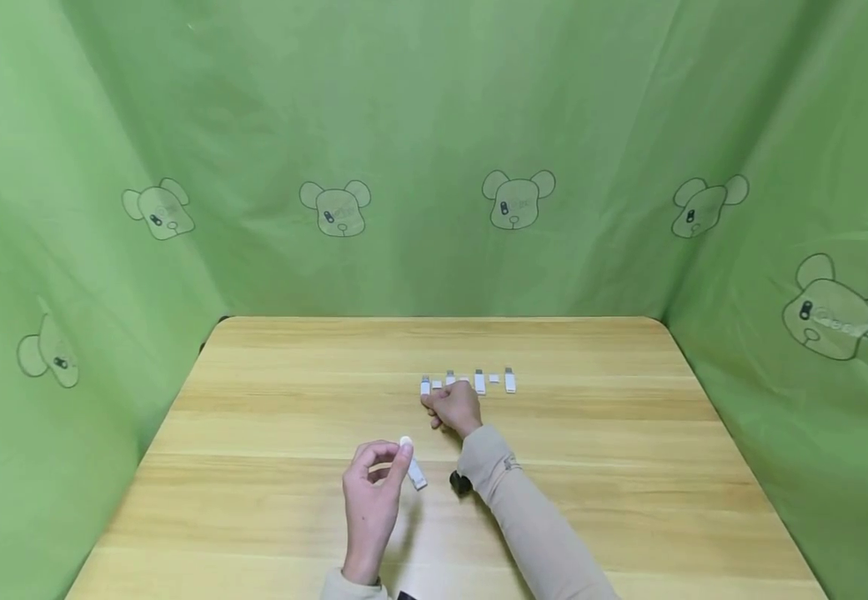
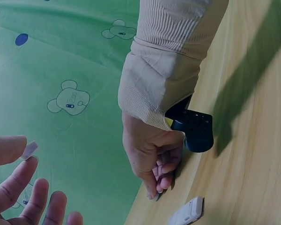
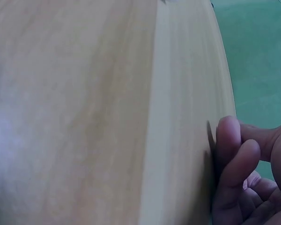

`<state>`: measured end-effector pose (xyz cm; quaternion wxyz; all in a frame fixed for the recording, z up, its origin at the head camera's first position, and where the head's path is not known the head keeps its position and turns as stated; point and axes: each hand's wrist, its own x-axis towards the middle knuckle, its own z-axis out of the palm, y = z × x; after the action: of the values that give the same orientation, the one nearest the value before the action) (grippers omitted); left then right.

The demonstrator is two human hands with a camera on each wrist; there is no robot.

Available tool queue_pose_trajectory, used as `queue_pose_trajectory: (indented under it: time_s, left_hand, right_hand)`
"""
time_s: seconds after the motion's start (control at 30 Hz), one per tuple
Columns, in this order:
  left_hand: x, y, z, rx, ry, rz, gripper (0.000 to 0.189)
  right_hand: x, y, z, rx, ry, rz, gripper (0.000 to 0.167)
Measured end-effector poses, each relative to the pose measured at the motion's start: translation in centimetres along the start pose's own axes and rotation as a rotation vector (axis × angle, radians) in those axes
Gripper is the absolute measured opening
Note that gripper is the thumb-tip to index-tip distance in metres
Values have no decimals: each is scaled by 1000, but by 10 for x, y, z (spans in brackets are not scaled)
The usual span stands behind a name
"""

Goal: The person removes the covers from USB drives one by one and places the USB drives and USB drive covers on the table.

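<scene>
My left hand (image 1: 373, 492) is raised above the near part of the table and pinches a small white cap (image 2: 30, 150) between thumb and forefinger. Just right of it, a white USB flash drive (image 1: 418, 477) lies on the wood. Farther forward, my right hand (image 1: 454, 407) rests low at the left end of a row, its thumb and forefinger pinching the lower end of the leftmost USB flash drive (image 1: 425, 386). That drive's metal plug points away. In the right wrist view the fingertips (image 3: 228, 131) are pressed together, and the drive is hidden.
The row continues right with more white drives (image 1: 480, 382) (image 1: 509, 381), plugs facing away, and small white caps (image 1: 437, 385) (image 1: 494, 378) between them. My right hand partly covers it. The wooden table (image 1: 291, 375) is bordered by green curtains (image 1: 434, 267).
</scene>
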<state>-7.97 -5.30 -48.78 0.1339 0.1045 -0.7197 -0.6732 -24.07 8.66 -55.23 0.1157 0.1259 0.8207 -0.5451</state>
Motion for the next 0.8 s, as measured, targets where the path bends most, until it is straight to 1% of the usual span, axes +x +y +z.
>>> queue_pose_trajectory:
  time_s: [0.27, 0.63, 0.73, 0.8]
  left_hand:
    - [1, -2, 1, 7, 10, -2, 17]
    - [3, -4, 2, 5, 6, -17, 19]
    - [5, -5, 2, 13, 7, -27, 20]
    - [8, -6, 2, 12, 13, -22, 21]
  right_hand:
    - [4, 2, 1, 10, 10, -2, 23]
    - [2, 1, 1, 12, 18, 4, 26]
    - [0, 2, 0, 7, 8, 1, 28]
    - [0, 1, 0, -4, -9, -4, 30]
